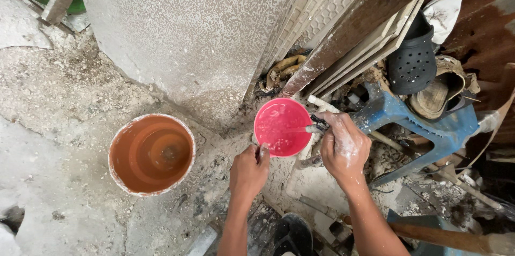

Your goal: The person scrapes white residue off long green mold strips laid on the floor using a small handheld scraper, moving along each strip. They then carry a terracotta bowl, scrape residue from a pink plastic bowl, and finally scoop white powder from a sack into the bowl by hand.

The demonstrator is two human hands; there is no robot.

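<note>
— While we crouch over the rubble floor (64,100), where's the pink bowl (279,127)?
— Right of the orange bucket (152,154); our left hand (248,173) pinches its rim, our right hand (343,149) grips a brush (313,128) inside.

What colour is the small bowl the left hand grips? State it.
Pink-red, smeared with white mix inside; the bowl, gripped by the left hand, shows best in the head view.

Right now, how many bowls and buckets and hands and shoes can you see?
Pink bowl: 1
Orange bucket: 1
Hands: 2, the left hand gripping the bowl's rim and the right hand holding a tool in the bowl
Black perforated clog: 1
Total: 5
</note>
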